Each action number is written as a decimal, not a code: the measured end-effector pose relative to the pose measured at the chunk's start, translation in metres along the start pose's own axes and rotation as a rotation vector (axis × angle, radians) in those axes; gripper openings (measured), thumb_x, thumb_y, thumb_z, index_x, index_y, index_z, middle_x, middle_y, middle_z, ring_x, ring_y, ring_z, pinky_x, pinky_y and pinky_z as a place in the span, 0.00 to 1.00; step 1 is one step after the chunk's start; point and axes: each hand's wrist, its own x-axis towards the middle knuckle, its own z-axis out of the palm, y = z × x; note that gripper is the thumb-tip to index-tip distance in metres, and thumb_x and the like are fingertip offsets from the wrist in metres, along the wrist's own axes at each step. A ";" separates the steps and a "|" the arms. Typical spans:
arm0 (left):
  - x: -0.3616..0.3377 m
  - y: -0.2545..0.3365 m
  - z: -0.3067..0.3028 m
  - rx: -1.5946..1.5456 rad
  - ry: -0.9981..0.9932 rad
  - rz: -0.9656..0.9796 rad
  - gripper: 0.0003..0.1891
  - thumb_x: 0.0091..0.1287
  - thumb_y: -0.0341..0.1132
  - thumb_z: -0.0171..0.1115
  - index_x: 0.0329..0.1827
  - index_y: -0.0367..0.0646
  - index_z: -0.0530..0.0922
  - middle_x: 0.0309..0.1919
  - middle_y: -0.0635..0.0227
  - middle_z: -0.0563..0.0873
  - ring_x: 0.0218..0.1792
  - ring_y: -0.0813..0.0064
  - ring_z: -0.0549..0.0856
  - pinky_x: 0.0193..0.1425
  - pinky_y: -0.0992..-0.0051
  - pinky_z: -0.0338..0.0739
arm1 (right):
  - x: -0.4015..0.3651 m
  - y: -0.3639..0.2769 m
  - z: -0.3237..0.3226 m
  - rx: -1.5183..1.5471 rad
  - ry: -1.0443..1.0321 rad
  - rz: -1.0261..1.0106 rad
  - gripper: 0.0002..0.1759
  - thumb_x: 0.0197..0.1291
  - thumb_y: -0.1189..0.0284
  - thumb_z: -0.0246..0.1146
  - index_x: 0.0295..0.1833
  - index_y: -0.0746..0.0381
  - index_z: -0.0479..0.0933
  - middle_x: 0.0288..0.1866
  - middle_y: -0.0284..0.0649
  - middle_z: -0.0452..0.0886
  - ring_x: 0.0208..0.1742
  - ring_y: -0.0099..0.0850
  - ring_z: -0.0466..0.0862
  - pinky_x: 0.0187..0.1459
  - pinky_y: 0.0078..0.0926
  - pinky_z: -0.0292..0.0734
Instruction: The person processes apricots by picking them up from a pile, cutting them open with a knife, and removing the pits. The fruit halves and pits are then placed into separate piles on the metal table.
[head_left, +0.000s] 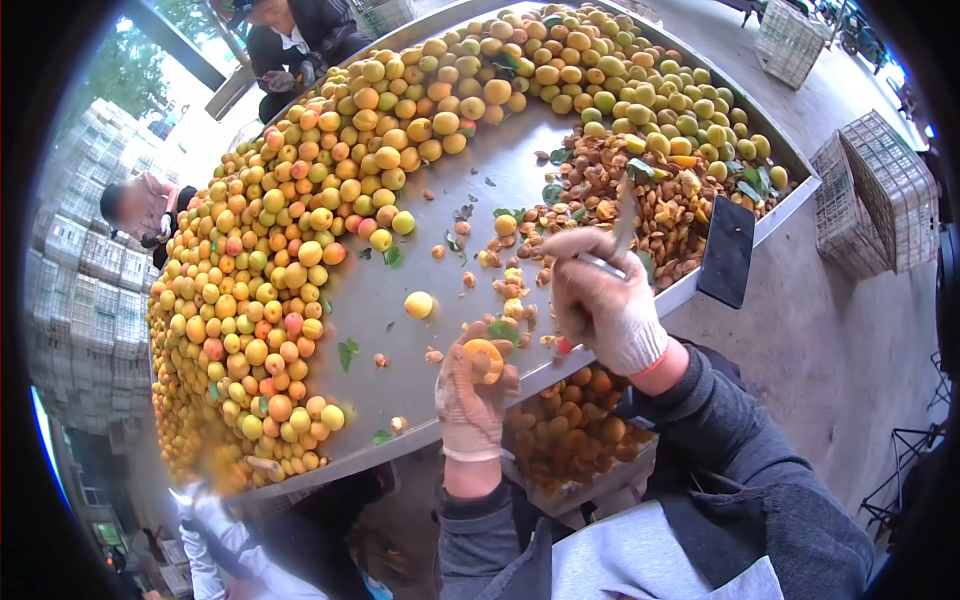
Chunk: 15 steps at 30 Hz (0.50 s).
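My left hand point(474, 398), in a white knit glove, is closed round a cut apricot point(486, 361) near the metal table's front edge. The orange cut face shows. In my gloved right hand point(604, 300) is a knife point(626, 215), its blade pointing up and away from me. That hand is above the table edge, apart from the apricot. Beyond it lies a heap of apricot pits point(600, 185) with leaves and scraps. A single whole apricot point(418, 304) rests on the metal to the left of my hands.
Whole apricots point(290, 230) pile along the table's left and far sides. A phone point(727, 252) lies on the right rim. Below the front edge, a crate holds apricot halves point(575, 425). Plastic crates point(880, 190) stand right. Other people point(290, 45) are round the table.
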 end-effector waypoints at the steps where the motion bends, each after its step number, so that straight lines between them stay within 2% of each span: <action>1: -0.001 -0.003 0.004 0.036 0.017 -0.010 0.26 0.72 0.52 0.53 0.62 0.39 0.72 0.42 0.58 0.83 0.31 0.69 0.82 0.32 0.74 0.77 | 0.002 0.004 0.004 0.108 0.034 -0.100 0.09 0.63 0.78 0.57 0.48 0.61 0.76 0.22 0.33 0.73 0.15 0.20 0.69 0.15 0.17 0.59; 2: -0.001 -0.006 0.007 0.074 0.035 -0.020 0.26 0.72 0.52 0.53 0.61 0.39 0.72 0.41 0.59 0.82 0.30 0.70 0.82 0.32 0.74 0.78 | 0.004 0.008 0.008 0.217 0.068 -0.201 0.09 0.64 0.78 0.57 0.49 0.62 0.76 0.23 0.34 0.73 0.16 0.20 0.70 0.15 0.17 0.60; 6: -0.003 -0.013 0.022 0.094 0.076 -0.062 0.27 0.73 0.54 0.51 0.61 0.39 0.72 0.40 0.60 0.81 0.28 0.71 0.82 0.31 0.74 0.78 | 0.001 0.016 0.014 0.219 0.041 -0.312 0.09 0.65 0.78 0.57 0.50 0.63 0.76 0.26 0.36 0.74 0.19 0.22 0.72 0.17 0.18 0.63; 8: -0.005 -0.012 0.032 0.148 0.150 -0.070 0.25 0.73 0.53 0.49 0.61 0.41 0.73 0.40 0.64 0.80 0.27 0.74 0.80 0.28 0.77 0.75 | -0.002 0.023 0.015 0.114 0.051 -0.294 0.09 0.66 0.78 0.57 0.51 0.64 0.75 0.26 0.36 0.74 0.18 0.23 0.73 0.17 0.18 0.65; 10: -0.005 -0.017 0.033 0.186 0.154 -0.029 0.25 0.73 0.53 0.48 0.60 0.42 0.73 0.40 0.65 0.80 0.27 0.75 0.80 0.27 0.78 0.75 | -0.006 0.025 0.015 0.078 0.036 -0.308 0.10 0.67 0.78 0.58 0.52 0.64 0.75 0.26 0.36 0.74 0.19 0.23 0.73 0.18 0.18 0.65; 13: -0.005 -0.024 0.035 0.238 0.167 0.034 0.24 0.74 0.52 0.47 0.59 0.42 0.74 0.39 0.65 0.80 0.26 0.77 0.79 0.25 0.81 0.73 | -0.007 0.033 0.020 -0.026 0.027 -0.486 0.09 0.67 0.79 0.56 0.51 0.63 0.75 0.25 0.35 0.73 0.18 0.21 0.71 0.17 0.17 0.63; 14: -0.005 -0.025 0.034 0.249 0.175 0.053 0.23 0.74 0.52 0.47 0.58 0.42 0.74 0.37 0.65 0.80 0.25 0.78 0.78 0.23 0.83 0.72 | -0.003 0.033 0.020 -0.024 0.028 -0.486 0.09 0.67 0.79 0.56 0.51 0.63 0.75 0.25 0.35 0.73 0.18 0.21 0.71 0.17 0.17 0.63; 15: -0.002 -0.028 0.028 0.252 0.175 0.053 0.23 0.74 0.52 0.47 0.58 0.42 0.74 0.37 0.65 0.80 0.25 0.78 0.78 0.23 0.83 0.72 | 0.003 0.031 0.019 0.132 0.094 -0.342 0.09 0.67 0.78 0.56 0.51 0.62 0.76 0.25 0.34 0.71 0.18 0.20 0.68 0.17 0.17 0.62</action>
